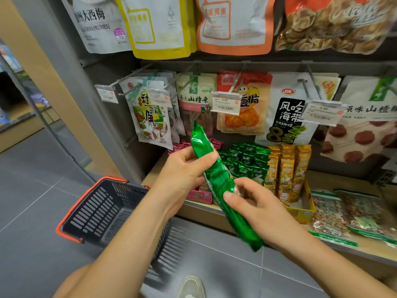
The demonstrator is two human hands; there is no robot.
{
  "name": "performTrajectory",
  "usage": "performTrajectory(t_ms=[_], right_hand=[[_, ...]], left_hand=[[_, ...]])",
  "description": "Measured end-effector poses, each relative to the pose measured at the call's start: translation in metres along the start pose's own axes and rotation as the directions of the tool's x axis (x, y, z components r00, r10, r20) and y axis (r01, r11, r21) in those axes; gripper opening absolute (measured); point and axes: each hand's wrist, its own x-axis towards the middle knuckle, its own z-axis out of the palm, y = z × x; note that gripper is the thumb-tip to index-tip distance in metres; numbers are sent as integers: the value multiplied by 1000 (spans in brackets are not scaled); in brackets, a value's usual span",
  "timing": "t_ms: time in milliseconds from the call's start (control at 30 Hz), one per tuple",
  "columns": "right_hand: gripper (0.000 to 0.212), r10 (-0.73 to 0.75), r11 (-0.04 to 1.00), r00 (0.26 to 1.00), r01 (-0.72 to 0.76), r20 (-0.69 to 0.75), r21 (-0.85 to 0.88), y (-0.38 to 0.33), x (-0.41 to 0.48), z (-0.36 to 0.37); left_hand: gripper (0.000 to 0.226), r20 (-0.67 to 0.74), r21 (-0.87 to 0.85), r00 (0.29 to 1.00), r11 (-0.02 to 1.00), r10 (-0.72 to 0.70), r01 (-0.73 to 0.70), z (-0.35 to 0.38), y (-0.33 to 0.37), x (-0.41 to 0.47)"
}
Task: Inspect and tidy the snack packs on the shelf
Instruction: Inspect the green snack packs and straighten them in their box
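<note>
Both hands — left hand (184, 168), right hand (251, 203) — gripped the green pack (217, 181) mid-inspection; next, likely reshelving among green packs (247, 162) at far right.

1 head-worn view looks forward and down, close on the shelf (214, 208) front and floor (43, 190).

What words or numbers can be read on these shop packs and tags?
"大西梅", "PRUNES": white hanging pouch, top left.
"山楂条": green-topped clear pouch.
"3.90": white plastic price tag.
"风吃海带": white pouch with black panel.
"5.90": white price tag further right.
Nothing readable: long green foil pack.
</note>
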Motion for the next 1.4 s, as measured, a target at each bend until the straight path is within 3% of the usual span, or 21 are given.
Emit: performTrajectory(t_ms=[67,167,233,300,367,500,667,867,1033,1100,1267,1333,1400], right_hand=[[20,107,991,988,-115,113,65,-1,4,-9],[46,202,912,971,-234,128,336,-3,11,-24],[47,177,843,977,-214,122,493,-4,13,-29],[40,128,852,987,-161,99,498,-4,13,-28],[36,111,868,994,-106,20,485,-2,13,-25],[41,113,861,980,-13,-166,509,0,15,-33],[31,258,764,893,46,-369,644,3,19,-59],[29,350,723,806,91,-477,685,5,20,-76],[28,405,685,773,97,-489,722,8,21,-82],[25,441,651,751,109,-491,751,9,21,-87],[42,486,586,792,17,-369,810,14,19,-93],[37,493,615,798,-37,-347,788,15,19,-93],[18,515,634,777,-61,-362,771,18,21,-92]], left_hand=[[15,12,90,999,995,37,-38,0,-5,0],[18,99,312,987,938,128,-153,5,-13,0],[38,196,450,973,871,120,-198,11,-20,-1],[69,206,536,975,824,85,-185,17,-30,-3],[83,158,544,984,824,87,-160,24,-39,-3],[72,107,514,992,851,61,-108,33,-43,-3],[36,247,587,963,808,-110,-58,34,-42,-9],[40,303,657,923,754,-237,-22,31,-38,-14],[39,340,661,926,742,-164,-111,23,-34,-16],[42,345,655,936,731,-67,-189,20,-33,-16],[59,341,764,911,496,231,-412,12,-25,-17],[62,326,735,906,530,271,-423,10,-21,-19],[60,296,644,919,656,261,-394,12,-17,-22]])
